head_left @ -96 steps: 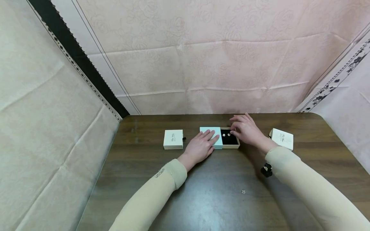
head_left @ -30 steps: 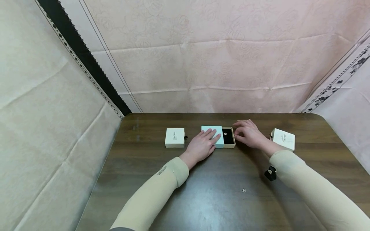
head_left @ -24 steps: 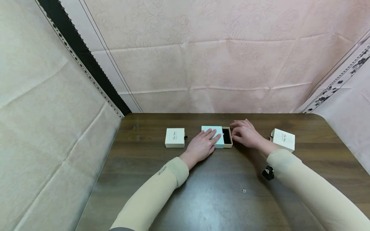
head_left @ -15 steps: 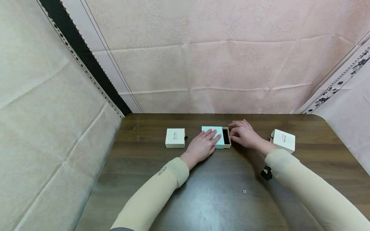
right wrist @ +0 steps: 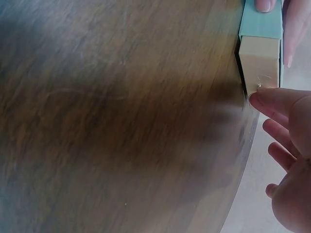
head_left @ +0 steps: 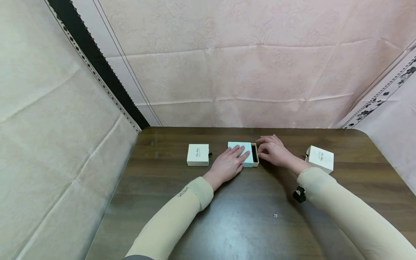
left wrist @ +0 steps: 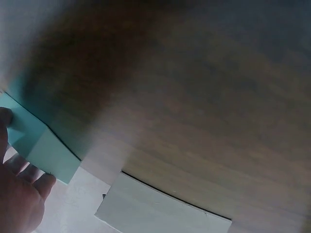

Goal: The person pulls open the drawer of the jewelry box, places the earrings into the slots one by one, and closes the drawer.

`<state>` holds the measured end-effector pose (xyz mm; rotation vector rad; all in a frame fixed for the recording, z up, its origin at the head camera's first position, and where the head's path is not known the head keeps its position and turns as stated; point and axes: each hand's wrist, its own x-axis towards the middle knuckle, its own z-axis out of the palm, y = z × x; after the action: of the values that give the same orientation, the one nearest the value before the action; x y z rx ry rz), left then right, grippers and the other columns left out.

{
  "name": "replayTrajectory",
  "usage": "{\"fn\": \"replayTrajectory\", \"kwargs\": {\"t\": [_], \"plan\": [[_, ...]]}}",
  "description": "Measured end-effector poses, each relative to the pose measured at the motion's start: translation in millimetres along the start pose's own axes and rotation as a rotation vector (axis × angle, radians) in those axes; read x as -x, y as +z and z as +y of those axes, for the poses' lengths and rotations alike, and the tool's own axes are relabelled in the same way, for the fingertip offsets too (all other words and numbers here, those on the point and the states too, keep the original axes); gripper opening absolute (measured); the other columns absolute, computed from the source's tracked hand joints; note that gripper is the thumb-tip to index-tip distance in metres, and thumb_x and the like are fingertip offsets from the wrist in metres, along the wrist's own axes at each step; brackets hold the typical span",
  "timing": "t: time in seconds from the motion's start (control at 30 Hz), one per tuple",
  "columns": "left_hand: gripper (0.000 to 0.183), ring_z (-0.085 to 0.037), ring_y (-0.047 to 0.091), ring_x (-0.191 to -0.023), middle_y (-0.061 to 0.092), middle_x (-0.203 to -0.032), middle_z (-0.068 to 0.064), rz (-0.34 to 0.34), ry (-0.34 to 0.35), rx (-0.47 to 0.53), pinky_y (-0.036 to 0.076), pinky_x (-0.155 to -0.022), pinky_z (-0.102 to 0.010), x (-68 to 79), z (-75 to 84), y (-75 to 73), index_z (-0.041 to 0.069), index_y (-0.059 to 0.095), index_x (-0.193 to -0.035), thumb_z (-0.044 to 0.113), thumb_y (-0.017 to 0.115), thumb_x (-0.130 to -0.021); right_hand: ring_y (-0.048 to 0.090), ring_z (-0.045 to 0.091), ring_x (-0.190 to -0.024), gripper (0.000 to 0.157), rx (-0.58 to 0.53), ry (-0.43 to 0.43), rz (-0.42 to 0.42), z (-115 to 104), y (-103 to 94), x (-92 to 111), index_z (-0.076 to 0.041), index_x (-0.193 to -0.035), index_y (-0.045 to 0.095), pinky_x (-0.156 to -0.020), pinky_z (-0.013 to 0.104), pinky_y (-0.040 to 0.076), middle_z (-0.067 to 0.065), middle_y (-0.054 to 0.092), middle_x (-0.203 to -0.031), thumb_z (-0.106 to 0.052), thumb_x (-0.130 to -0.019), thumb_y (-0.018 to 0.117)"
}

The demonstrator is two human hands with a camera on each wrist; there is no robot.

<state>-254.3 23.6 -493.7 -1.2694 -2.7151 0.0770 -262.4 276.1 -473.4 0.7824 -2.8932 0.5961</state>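
A light blue slide-out box lies on the table. My left hand rests on its sleeve, fingers spread over the top and the thumb at the near side. The cream inner tray, lined in black, sticks out of the sleeve's right end by a narrow strip. My right hand touches the tray's outer end with its thumb and fingertips, the fingers loosely bent. In the right wrist view, the thumb tip meets the tray's end face. Any tab behind the fingertips is hidden.
A white box with a black tab stands left of the blue box. Another white box sits turned at the right, behind the right forearm. A tiny shiny piece lies nearer on the brown table.
My right hand has moved left, pushing the tray deeper into the blue sleeve. Earrings seen on the black lining are now covered by it. My left hand has stayed on the sleeve.
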Motion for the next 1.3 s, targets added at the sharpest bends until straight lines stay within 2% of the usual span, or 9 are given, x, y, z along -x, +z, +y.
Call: {"fn": "replayTrajectory", "kwargs": {"t": [0.27, 0.63, 1.3], "plan": [[0.058, -0.023, 0.039, -0.157, 0.039, -0.171, -0.006, -0.004, 0.006, -0.010, 0.036, -0.126, -0.041, -0.2, 0.7, -0.6, 0.022, 0.041, -0.167, 0.038, 0.054, -0.113, 0.046, 0.051, -0.144, 0.016, 0.004, 0.014, -0.022, -2, 2.9, -3, -0.013, -0.082, 0.074, -0.121, 0.077, 0.020, 0.026, 0.065, -0.140, -0.005, -0.095, 0.078], [0.059, -0.023, 0.037, -0.158, 0.038, -0.172, -0.006, -0.026, 0.007, -0.008, 0.035, -0.127, -0.041, -1.4, 1.9, -2.9, 0.021, 0.040, -0.167, 0.039, 0.054, -0.113, 0.047, 0.050, -0.143, 0.018, 0.003, -0.013, -0.012, -3, 4.8, -7, -0.014, -0.080, 0.073, -0.120, 0.078, 0.020, 0.025, 0.066, -0.138, -0.004, -0.094, 0.078], [0.058, -0.023, 0.037, -0.158, 0.038, -0.172, -0.006, -0.027, 0.002, -0.017, 0.035, -0.127, -0.041, -0.7, -0.1, -2.5, 0.021, 0.040, -0.167, 0.039, 0.054, -0.113, 0.045, 0.049, -0.145, 0.020, -0.005, -0.002, -0.020, -8, 8.9, -14, -0.014, -0.079, 0.072, -0.121, 0.078, 0.018, 0.024, 0.065, -0.141, -0.004, -0.096, 0.076]]}}
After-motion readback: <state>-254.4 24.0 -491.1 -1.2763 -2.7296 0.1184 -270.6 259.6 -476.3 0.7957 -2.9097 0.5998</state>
